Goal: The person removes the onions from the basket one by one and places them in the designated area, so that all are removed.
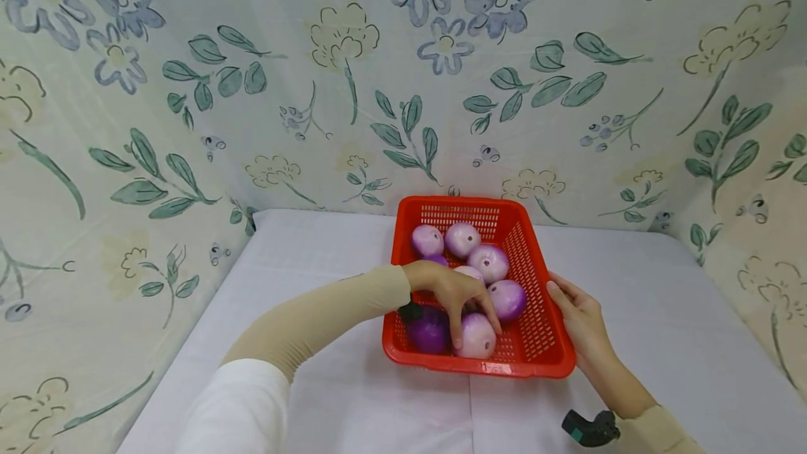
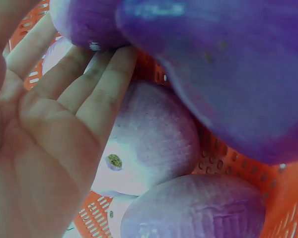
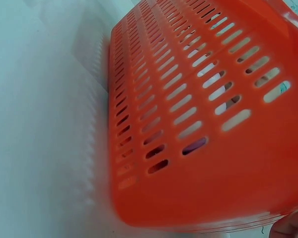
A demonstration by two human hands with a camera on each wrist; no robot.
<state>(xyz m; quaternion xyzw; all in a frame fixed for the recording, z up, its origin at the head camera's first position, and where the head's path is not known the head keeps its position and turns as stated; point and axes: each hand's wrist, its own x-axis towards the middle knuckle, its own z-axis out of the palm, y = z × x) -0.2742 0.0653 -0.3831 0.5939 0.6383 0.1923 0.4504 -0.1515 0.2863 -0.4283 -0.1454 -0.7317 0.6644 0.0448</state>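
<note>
A red plastic basket (image 1: 479, 368) holds several round purple-and-white vegetables that look like eggplants. My left hand (image 1: 459, 293) reaches into its near part, with thumb and fingers spread around a pale eggplant (image 1: 477, 338). In the left wrist view, the fingers (image 2: 97, 96) lie against that eggplant (image 2: 87, 25). Close by on the left is a darker purple eggplant (image 1: 429, 331), and another eggplant (image 1: 506, 300) lies just beyond the fingers. My right hand (image 1: 583, 321) grips the basket's right rim, thumb on top. Only a bit of that hand (image 3: 290, 225) shows in the right wrist view.
More eggplants (image 1: 463, 239) lie toward the basket's far end. The basket stands on a table with a white cloth (image 1: 328, 258). A floral-patterned curtain (image 1: 353, 90) hangs behind the table and along both sides. The basket's slotted side wall (image 3: 188, 114) fills much of the right wrist view.
</note>
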